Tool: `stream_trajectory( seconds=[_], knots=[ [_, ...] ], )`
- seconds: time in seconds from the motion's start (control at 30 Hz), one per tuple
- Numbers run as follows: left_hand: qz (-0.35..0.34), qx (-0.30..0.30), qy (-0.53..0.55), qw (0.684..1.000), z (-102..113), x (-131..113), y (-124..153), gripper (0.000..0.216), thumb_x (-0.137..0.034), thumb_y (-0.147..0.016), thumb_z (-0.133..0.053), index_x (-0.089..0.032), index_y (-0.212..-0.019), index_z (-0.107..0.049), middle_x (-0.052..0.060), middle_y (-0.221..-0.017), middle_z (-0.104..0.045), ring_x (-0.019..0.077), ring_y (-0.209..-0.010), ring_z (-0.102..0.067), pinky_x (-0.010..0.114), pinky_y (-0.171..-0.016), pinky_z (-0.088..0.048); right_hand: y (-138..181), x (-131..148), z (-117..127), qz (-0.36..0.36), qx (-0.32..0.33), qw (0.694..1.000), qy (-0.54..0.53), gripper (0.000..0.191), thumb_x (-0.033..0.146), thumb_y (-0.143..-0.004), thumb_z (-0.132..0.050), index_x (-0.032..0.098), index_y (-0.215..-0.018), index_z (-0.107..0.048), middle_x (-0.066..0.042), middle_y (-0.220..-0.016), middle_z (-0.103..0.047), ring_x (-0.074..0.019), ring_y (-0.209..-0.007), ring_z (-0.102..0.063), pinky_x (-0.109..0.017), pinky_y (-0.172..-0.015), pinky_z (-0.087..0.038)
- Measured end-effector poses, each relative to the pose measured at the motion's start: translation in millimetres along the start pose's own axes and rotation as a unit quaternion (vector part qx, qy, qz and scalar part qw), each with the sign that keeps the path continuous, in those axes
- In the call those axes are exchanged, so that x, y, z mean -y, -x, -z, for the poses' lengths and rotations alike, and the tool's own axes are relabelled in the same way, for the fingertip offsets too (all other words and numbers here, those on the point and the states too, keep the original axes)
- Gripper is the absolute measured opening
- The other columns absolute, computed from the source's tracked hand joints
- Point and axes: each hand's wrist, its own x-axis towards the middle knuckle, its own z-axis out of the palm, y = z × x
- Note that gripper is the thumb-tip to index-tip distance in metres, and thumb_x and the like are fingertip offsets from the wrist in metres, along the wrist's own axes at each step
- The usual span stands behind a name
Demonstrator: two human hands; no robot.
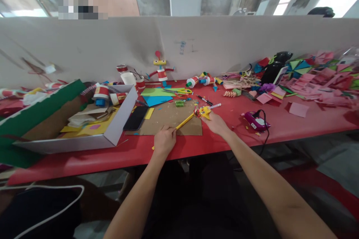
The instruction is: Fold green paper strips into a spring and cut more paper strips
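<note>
A yellow star wand [185,121], with red and white trim below its star, is held slanting over a brown cardboard sheet [165,125]. My left hand [165,141] is closed round the lower end of its stick. At the upper end, my right hand [215,122] grips the yellow star [205,112]; its fingertips are partly hidden. Just beyond the wand are a green paper coil [180,103], a pen [205,100] and yellow-handled scissors [183,91] on green paper [153,92].
On the left, an open box [112,138] holds paper pieces and cup figures, beside a phone [136,118]. A paper robot figure [162,74] stands by the partition. Right are a purple corded device [255,120], a black cat-shaped object [276,68] and heaped pink paper [316,82].
</note>
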Motion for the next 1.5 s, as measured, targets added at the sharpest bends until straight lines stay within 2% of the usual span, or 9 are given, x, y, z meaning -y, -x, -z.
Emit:
stream_trajectory(
  seconds=[0.5, 0.67, 0.97, 1.1, 1.2, 1.27, 1.37, 1.43, 1.5],
  knots=[
    [-0.019, -0.019, 0.003, 1.0, -4, 3, 0, 0.029, -0.026, -0.085, -0.041, -0.02, -0.088, -0.069, 0.006, -0.092, -0.065, 0.0172, -0.087, -0.057, 0.026, -0.074, -0.042, -16, -11, 12, -0.022, -0.031, 0.999, 0.013, 0.038, 0.044, -0.086, -0.037, 0.018, -0.112, -0.046, -0.014, -0.107, -0.062, -0.028, -0.1, -0.058, -0.032, -0.075, -0.041],
    [-0.008, -0.011, -0.02, 1.0, -2, 2, 2, 0.029, -0.028, -0.085, -0.041, -0.022, -0.09, -0.069, 0.006, -0.095, -0.065, 0.0175, -0.087, -0.056, 0.026, -0.07, -0.042, -10, -21, 27, -0.082, -0.075, 0.993, 0.044, 0.042, 0.045, -0.088, -0.032, 0.014, -0.115, -0.041, -0.017, -0.099, -0.063, -0.0296, -0.093, -0.06, -0.035, -0.072, -0.042],
    [-0.007, 0.01, -0.062, 0.998, 3, -4, 2, 0.029, -0.025, -0.085, -0.039, -0.019, -0.085, -0.068, 0.008, -0.092, -0.066, 0.0197, -0.089, -0.057, 0.029, -0.075, -0.041, 0, -57, 27, -0.128, -0.064, 0.973, 0.183, 0.04, 0.016, -0.079, -0.045, 0.003, -0.117, -0.043, -0.024, -0.114, -0.048, -0.0292, -0.098, -0.055, -0.037, -0.079, -0.041],
    [0.056, -0.008, 0.028, 0.998, 8, -2, 0, 0.025, -0.025, -0.082, -0.044, -0.019, -0.087, -0.068, 0.007, -0.093, -0.067, 0.0165, -0.083, -0.059, 0.026, -0.072, -0.042, 18, -41, 24, -0.091, -0.17, 0.961, 0.199, 0.047, 0.014, -0.074, -0.051, 0.009, -0.12, -0.046, -0.021, -0.125, -0.042, -0.039, -0.116, -0.036, -0.055, -0.089, -0.03],
    [0.066, -0.032, 0.18, 0.981, 18, -4, 0, 0.023, -0.026, -0.081, -0.046, -0.016, -0.084, -0.067, 0.005, -0.086, -0.067, 0.0134, -0.075, -0.059, 0.022, -0.067, -0.042, 39, -7, 17, 0.014, -0.201, 0.979, 0.031, 0.038, 0.017, -0.075, -0.052, 0.016, -0.113, -0.055, -0.015, -0.124, -0.048, -0.0336, -0.119, -0.035, -0.051, -0.095, -0.027],
    [0.055, -0.022, 0.266, 0.962, 28, -10, 2, 0.024, -0.029, -0.08, -0.046, -0.016, -0.079, -0.067, 0.004, -0.08, -0.067, 0.0129, -0.072, -0.058, 0.021, -0.065, -0.042, 53, 20, 6, 0.077, -0.106, 0.971, -0.199, 0.034, 0.028, -0.075, -0.057, 0.019, -0.107, -0.059, -0.01, -0.112, -0.058, -0.0257, -0.107, -0.048, -0.042, -0.092, -0.035],
    [0.041, 0.027, 0.337, 0.94, 39, -21, 10, 0.025, -0.033, -0.079, -0.048, -0.016, -0.075, -0.065, 0.002, -0.072, -0.065, 0.0123, -0.067, -0.056, 0.021, -0.063, -0.041, 66, 55, -14, 0.062, 0.061, 0.85, -0.519, 0.035, 0.038, -0.068, -0.065, 0.022, -0.1, -0.064, -0.006, -0.099, -0.065, -0.0205, -0.093, -0.057, -0.034, -0.083, -0.043],
    [0.036, 0.053, 0.378, 0.924, 44, -25, 16, 0.026, -0.036, -0.079, -0.049, -0.015, -0.076, -0.065, 0.001, -0.07, -0.063, 0.0119, -0.066, -0.054, 0.021, -0.062, -0.041, 70, 68, -25, 0.033, 0.078, 0.784, -0.615, 0.029, 0.036, -0.063, -0.07, 0.02, -0.087, -0.069, -0.003, -0.087, -0.068, -0.0183, -0.086, -0.059, -0.033, -0.082, -0.043],
    [0.042, 0.072, 0.42, 0.904, 45, -27, 21, 0.028, -0.038, -0.079, -0.049, -0.015, -0.08, -0.065, 0.002, -0.073, -0.064, 0.0123, -0.068, -0.055, 0.022, -0.063, -0.042, 72, 74, -31, 0.012, 0.064, 0.761, -0.645, 0.023, 0.033, -0.059, -0.074, 0.019, -0.077, -0.071, -0.002, -0.077, -0.069, -0.0167, -0.08, -0.06, -0.032, -0.082, -0.042]
  ],
)
